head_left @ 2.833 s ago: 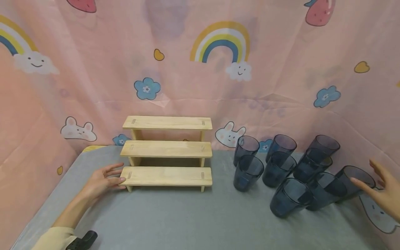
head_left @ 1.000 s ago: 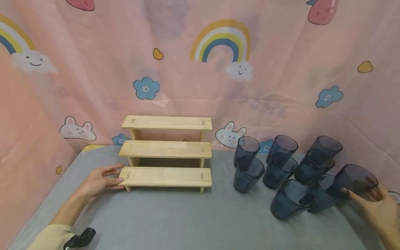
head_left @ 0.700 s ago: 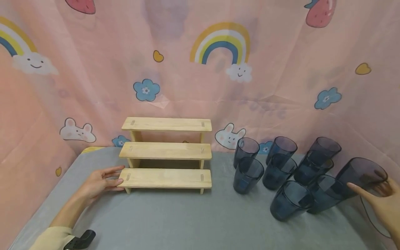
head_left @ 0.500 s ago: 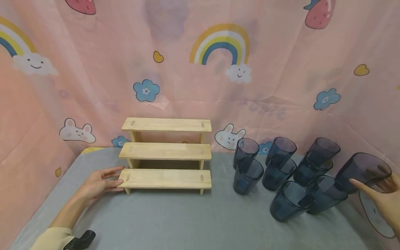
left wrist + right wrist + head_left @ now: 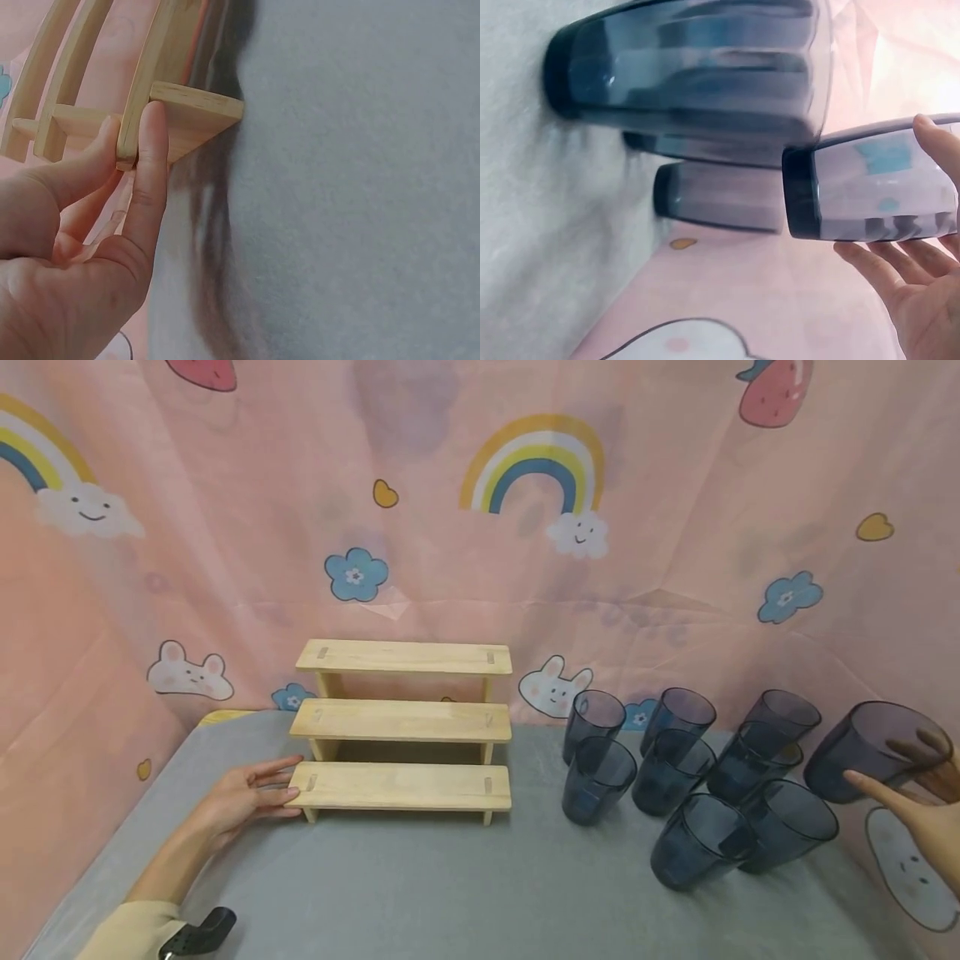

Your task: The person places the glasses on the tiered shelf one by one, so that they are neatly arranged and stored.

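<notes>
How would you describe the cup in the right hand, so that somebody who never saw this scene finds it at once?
Start at the wooden stepped shelf on the grey table, then look right to the cluster of dark blue cups. At the far right of it, the right hand holds one cup. It alone is lifted off the table and tilted; the others stand on the surface.

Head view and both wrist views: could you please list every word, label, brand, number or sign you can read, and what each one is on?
None: no readable text shows in any view.
Pink backdrop cloth: only pictures, no lettering.
Wooden stepped shelf: plain wood, no label.
Dark tumbler in the right hand: no brand or mark visible.
Black clip by the left sleeve: nothing legible on it.
</notes>
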